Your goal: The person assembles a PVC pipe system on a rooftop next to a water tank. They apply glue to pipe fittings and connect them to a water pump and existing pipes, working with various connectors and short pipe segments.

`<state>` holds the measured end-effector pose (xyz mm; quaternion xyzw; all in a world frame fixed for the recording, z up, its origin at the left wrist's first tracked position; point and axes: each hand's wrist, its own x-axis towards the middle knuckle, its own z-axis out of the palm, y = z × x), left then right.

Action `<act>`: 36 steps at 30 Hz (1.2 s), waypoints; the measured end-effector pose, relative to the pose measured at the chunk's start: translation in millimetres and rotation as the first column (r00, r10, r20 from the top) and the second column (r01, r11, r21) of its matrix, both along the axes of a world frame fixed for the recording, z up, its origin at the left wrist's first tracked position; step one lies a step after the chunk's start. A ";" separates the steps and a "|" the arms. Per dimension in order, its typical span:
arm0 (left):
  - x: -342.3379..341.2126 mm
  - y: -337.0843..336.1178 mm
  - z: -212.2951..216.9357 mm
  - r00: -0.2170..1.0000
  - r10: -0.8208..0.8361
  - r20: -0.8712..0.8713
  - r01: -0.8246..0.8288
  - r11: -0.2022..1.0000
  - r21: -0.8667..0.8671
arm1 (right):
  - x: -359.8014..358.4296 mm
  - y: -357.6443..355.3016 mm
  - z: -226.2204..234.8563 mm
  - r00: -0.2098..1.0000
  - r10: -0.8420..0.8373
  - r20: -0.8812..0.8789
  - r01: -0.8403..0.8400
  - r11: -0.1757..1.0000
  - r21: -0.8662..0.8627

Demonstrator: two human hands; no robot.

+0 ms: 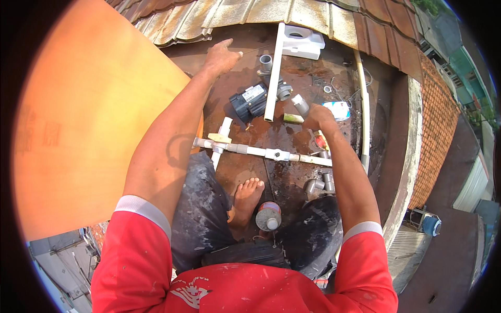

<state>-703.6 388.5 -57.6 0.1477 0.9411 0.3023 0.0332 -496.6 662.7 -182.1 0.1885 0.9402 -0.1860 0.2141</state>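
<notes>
My left hand (223, 56) reaches out over the far left of the brown roof surface, fingers stretched and nothing in them. A short grey pipe fitting (300, 104) with a pale end sits at the fingers of my right hand (319, 118), which is closed on it; the fingertips are partly hidden. To its left lies a dark water pump (250, 101) with a grey upright outlet (266, 62). A long white pipe (274, 78) slants across the pump. Nearer me runs a white pipe assembly with a valve (277, 154) and a tee.
A large orange tank (99, 120) fills the left. Corrugated roofing (271, 13) edges the far side. White foam packaging (302, 44) lies beneath it. Grey elbow fittings (314, 186) and a round can (269, 216) lie near my legs. A ledge (407, 156) bounds the right.
</notes>
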 end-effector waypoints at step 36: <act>160.3 89.2 21.4 0.499 -0.465 0.731 0.442 0.862 0.247 | 78.9 -9.1 40.0 0.483 -0.872 0.081 0.099 -0.038 -0.994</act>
